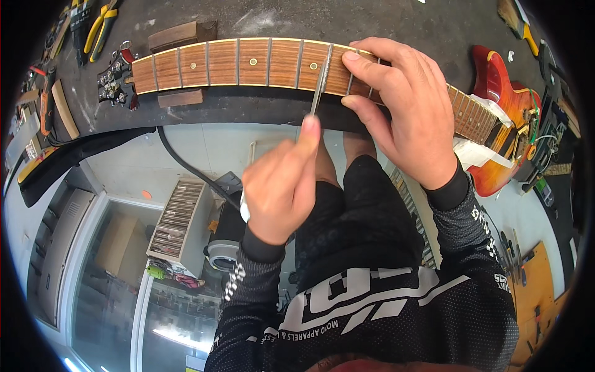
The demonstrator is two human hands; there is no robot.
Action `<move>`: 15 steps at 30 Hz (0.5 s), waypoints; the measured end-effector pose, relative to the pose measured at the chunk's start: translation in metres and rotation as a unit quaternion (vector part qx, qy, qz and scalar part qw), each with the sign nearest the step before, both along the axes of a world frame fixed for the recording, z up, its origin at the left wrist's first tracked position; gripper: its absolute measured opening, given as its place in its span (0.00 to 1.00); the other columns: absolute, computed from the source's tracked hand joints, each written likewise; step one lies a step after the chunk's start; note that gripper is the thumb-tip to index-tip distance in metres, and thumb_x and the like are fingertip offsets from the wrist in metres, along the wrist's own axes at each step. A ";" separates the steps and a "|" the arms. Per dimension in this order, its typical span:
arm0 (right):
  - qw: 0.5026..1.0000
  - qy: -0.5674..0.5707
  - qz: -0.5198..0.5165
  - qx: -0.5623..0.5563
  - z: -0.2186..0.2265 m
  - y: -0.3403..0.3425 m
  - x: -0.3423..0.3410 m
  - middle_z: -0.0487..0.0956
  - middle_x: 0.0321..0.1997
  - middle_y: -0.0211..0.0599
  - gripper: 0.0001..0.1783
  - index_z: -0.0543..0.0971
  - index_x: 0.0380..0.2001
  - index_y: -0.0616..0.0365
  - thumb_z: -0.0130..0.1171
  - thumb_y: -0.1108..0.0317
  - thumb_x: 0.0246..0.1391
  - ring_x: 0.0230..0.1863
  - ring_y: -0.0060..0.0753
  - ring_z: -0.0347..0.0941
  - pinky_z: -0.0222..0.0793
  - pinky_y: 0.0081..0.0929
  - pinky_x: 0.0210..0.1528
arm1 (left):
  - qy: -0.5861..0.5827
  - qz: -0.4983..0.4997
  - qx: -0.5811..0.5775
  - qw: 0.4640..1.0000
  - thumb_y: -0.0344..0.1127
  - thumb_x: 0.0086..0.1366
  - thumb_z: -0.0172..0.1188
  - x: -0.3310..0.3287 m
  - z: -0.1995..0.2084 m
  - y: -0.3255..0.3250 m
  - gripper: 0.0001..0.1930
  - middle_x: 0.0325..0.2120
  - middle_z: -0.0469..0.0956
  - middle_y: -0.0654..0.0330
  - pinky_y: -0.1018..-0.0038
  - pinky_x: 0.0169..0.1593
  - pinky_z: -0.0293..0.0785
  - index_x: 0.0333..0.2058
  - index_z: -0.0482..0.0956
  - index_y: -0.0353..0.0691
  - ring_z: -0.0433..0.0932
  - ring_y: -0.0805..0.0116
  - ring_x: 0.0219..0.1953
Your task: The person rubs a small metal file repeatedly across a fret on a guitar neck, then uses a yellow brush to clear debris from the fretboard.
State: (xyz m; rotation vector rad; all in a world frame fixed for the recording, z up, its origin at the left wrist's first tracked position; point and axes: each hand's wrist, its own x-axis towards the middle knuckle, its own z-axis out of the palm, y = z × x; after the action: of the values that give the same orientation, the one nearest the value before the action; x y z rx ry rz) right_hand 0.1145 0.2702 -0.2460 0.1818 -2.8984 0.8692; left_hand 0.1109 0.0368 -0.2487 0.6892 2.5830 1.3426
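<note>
The long brown fretboard of a guitar neck (pixel 217 62) runs across the bench, with metal frets and round dot inlays. At its left end is a dark headstock (pixel 116 80) with tuners; its right end meets a red-orange sunburst guitar body (pixel 493 68). My left hand (pixel 285 180) is closed round the near end of a slim metal file (pixel 321 84), whose far part lies over the fretboard along a fret. Just right of it, my right hand (pixel 409 102) grips the neck, thumb at the near edge and fingers reaching the far edge.
Wooden blocks (pixel 180 98) sit by the neck on the dark workbench (pixel 266 22). Yellow-black pliers (pixel 99 31) and other tools lie at left. A yellow-handled tool (pixel 530 40) is at far right. Below stand a drawer cabinet (pixel 176 217) and a black hose (pixel 186 164).
</note>
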 end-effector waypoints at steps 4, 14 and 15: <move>1.000 -0.003 0.000 -0.002 0.001 0.000 -0.001 0.84 0.62 0.38 0.28 0.82 0.60 0.50 0.77 0.66 0.55 0.58 0.50 0.82 0.73 0.48 0.65 | 0.005 0.003 0.017 1.000 0.13 0.65 0.68 -0.012 0.001 0.008 0.27 0.24 0.77 0.53 0.67 0.30 0.75 0.63 0.86 0.35 0.76 0.59 0.22; 1.000 -0.006 0.006 -0.009 0.001 0.001 -0.001 0.84 0.62 0.38 0.29 0.82 0.60 0.51 0.77 0.66 0.55 0.58 0.50 0.81 0.73 0.48 0.65 | -0.026 0.005 0.010 1.000 0.13 0.66 0.67 -0.018 0.009 0.013 0.25 0.25 0.78 0.52 0.67 0.30 0.75 0.60 0.86 0.33 0.77 0.58 0.23; 1.000 0.008 0.004 -0.013 -0.003 0.001 -0.003 0.83 0.60 0.36 0.29 0.82 0.59 0.50 0.77 0.66 0.53 0.57 0.47 0.81 0.73 0.48 0.64 | -0.016 0.009 0.011 1.000 0.13 0.65 0.67 -0.031 0.005 0.022 0.25 0.25 0.78 0.53 0.67 0.30 0.75 0.60 0.87 0.34 0.77 0.58 0.23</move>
State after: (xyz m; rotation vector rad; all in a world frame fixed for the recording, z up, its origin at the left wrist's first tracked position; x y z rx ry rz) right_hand 0.1115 0.2710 -0.2487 0.1982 -2.8719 0.9013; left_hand 0.0800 0.0590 -0.2434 0.6437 2.5599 1.3784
